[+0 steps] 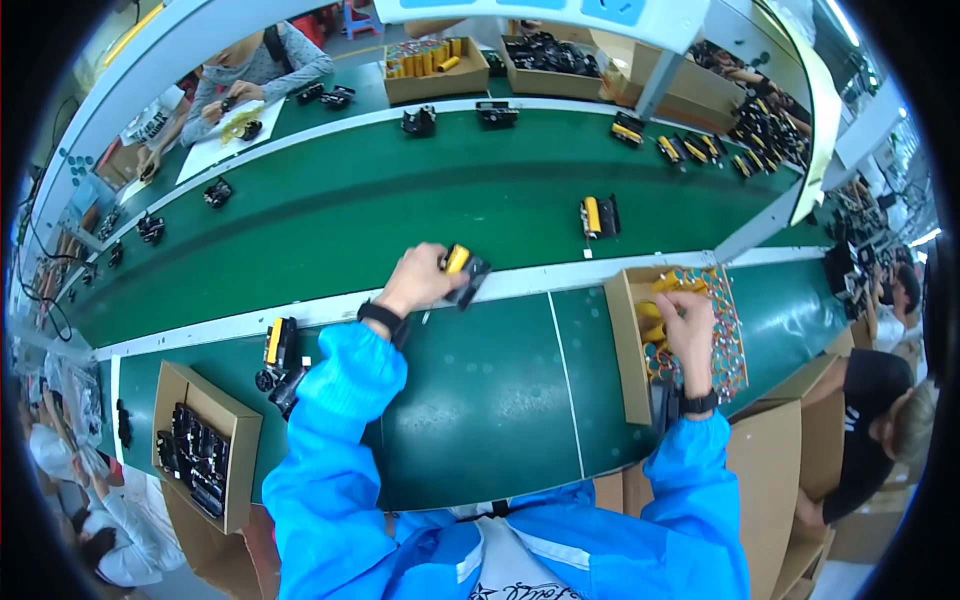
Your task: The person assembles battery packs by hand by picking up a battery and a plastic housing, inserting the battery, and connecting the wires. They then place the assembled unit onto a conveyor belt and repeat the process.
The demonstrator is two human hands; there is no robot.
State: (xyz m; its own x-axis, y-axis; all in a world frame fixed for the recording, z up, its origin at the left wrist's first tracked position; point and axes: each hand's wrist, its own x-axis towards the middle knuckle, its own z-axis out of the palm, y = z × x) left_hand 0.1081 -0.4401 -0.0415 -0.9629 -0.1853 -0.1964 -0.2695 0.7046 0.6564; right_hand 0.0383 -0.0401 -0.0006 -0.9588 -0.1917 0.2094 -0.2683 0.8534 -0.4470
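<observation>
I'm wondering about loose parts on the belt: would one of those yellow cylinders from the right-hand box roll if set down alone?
Probably. The yellow cylinders look round and smooth, so one may roll on the flat green belt. The right hand pinches one easily, suggesting it is light and stiff.

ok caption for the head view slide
Left hand sets a black holder with yellow cylinder at the green conveyor's edge; right hand reaches into a cardboard box.

Single head-worn fisheye view, looking steeply down and forward from above the person's blue-sleeved forearms. Close range: near green work surface [480, 400] fills the lower centre, long green conveyor belt [400, 200] arcs across mid-frame. Straight edges bow toward the dark circular rim. No second view to overlap
</observation>
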